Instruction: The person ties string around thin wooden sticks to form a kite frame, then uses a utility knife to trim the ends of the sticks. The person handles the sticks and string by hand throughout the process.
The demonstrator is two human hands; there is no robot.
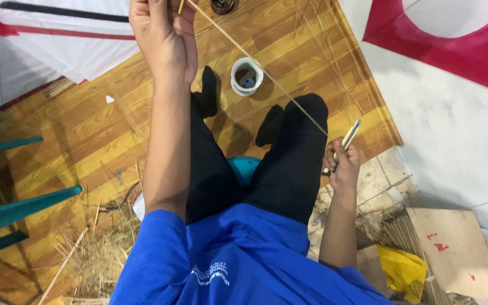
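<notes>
My left hand (162, 36) is raised at the top of the head view, pinching the upper end of a long thin bamboo stick (255, 68). The stick slants down to the right across my knee to my right hand (343, 164). That hand grips a slim knife (347, 138) whose blade points up and meets the stick's lower end. I sit in a blue shirt and black trousers, feet in black socks on the wood-pattern floor.
A white roll of tape (247, 75) stands on the floor between my feet. White and red kite paper (63, 34) lies at top left, red and white sheets (441, 39) at right. Bamboo shavings (97, 254), a cardboard sheet (453, 248), a yellow bag (403, 270) and teal chair legs (18, 209) surround me.
</notes>
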